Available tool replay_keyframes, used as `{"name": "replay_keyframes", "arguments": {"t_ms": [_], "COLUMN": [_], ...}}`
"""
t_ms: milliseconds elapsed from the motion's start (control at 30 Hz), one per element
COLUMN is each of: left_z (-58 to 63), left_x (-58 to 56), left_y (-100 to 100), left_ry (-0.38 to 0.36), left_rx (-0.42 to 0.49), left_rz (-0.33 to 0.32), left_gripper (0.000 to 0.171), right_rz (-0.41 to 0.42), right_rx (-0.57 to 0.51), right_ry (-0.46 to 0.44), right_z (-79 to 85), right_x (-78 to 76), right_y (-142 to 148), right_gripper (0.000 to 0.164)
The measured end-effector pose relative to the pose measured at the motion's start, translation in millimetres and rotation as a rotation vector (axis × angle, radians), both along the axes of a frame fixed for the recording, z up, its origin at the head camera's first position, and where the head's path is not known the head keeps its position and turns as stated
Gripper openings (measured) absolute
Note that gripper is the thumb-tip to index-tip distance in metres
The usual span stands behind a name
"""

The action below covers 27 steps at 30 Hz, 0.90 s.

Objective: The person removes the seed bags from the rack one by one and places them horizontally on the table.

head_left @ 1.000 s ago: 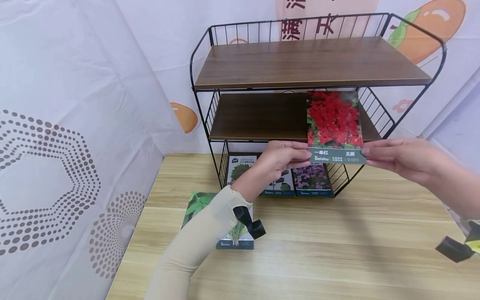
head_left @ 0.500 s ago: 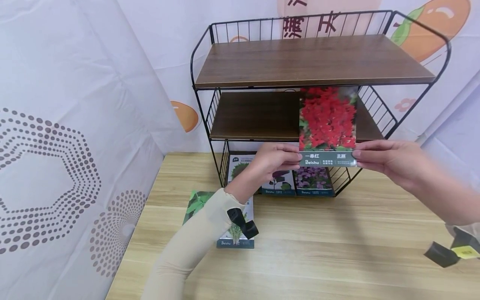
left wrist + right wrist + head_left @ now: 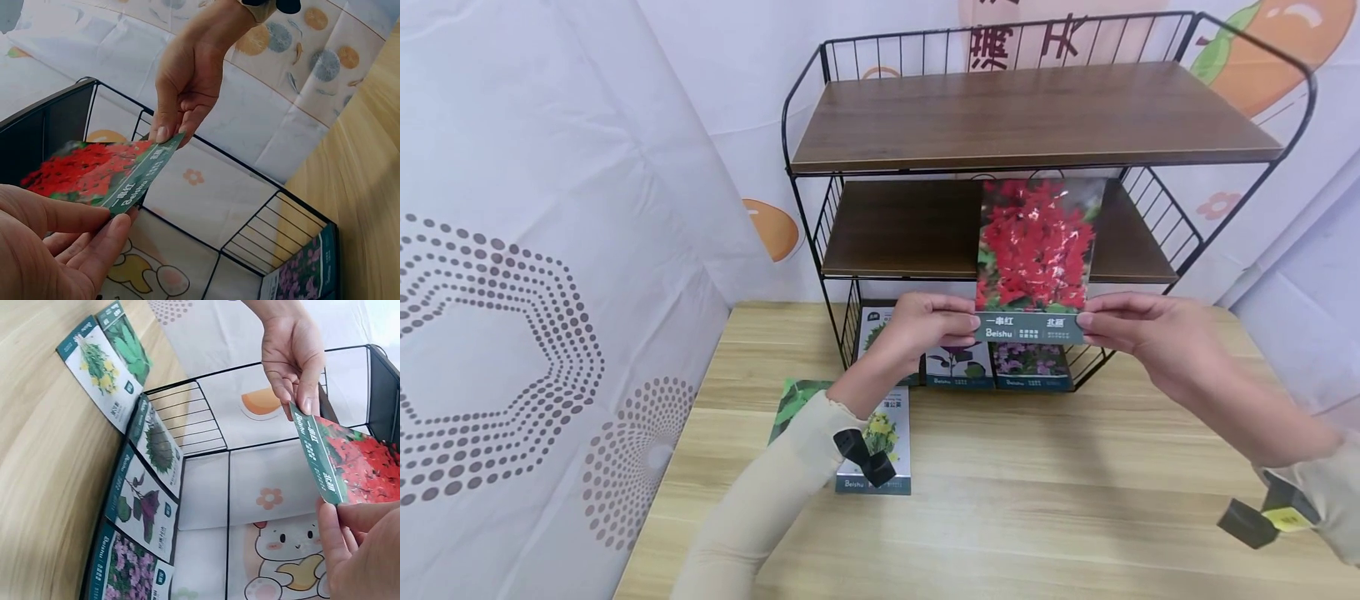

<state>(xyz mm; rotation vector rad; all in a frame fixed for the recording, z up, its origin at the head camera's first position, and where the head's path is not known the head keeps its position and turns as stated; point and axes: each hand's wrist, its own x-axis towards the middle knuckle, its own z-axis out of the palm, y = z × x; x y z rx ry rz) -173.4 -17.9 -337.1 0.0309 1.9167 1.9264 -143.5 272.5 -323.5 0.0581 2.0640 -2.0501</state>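
A seed packet with red flowers (image 3: pixel 1037 250) is held before the middle shelf (image 3: pixel 902 229), its green label strip toward me. My left hand (image 3: pixel 928 329) pinches the packet's lower left corner between thumb and fingers. At the lower right corner, my right hand (image 3: pixel 1138 325) pinches it the same way. Both grips show in the left wrist view, with the left hand (image 3: pixel 69 244) near and the right hand (image 3: pixel 194 81) beyond. The packet's far end lies over the shelf; whether it touches the board cannot be told.
On the bottom tier lie several packets, among them one with purple flowers (image 3: pixel 1030 362) and one with a dark-leaved plant (image 3: pixel 144 509). A yellow-flower packet (image 3: pixel 880 433) and a green-leaf packet (image 3: pixel 128 347) lie on the table (image 3: pixel 1000 500). The top shelf (image 3: pixel 1030 117) overhangs.
The red-flower packet has moved left along the middle shelf and slightly down, with both hands still pinching it. The view has shifted a little.
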Motion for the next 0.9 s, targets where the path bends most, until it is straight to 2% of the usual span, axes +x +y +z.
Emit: {"name": "replay_keyframes", "arguments": {"t_ms": [33, 200, 467, 633, 900], "left_z": [-1.2, -8.8, -27.5, -36.3, -48.2], "left_x": [0.5, 3.5, 4.7, 6.1, 10.6], "left_y": [-1.4, -8.7, -19.8, -25.3, -32.3], "left_ry": [0.003, 0.014, 0.011, 0.021, -0.003], "left_rx": [-0.001, -0.005, -0.007, 0.012, 0.008], "left_rz": [0.0, -0.01, -0.017, -0.021, -0.022], "left_gripper": [0.026, 0.026, 0.026, 0.025, 0.027], "right_rz": [0.001, 0.01, 0.045, 0.048, 0.058], "right_rx": [-0.041, -0.008, 0.04, 0.067, 0.057], "right_ry": [0.005, 0.037, 0.094, 0.085, 0.055], "right_z": [-1.9, -11.5, -27.0, -33.7, -43.7], "right_x": [0.2, 2.0, 3.2, 4.9, 7.6], "right_y": [-1.0, -5.9, -16.6, -20.9, -27.0], "right_gripper": [0.011, 0.01, 0.011, 0.011, 0.012]}}
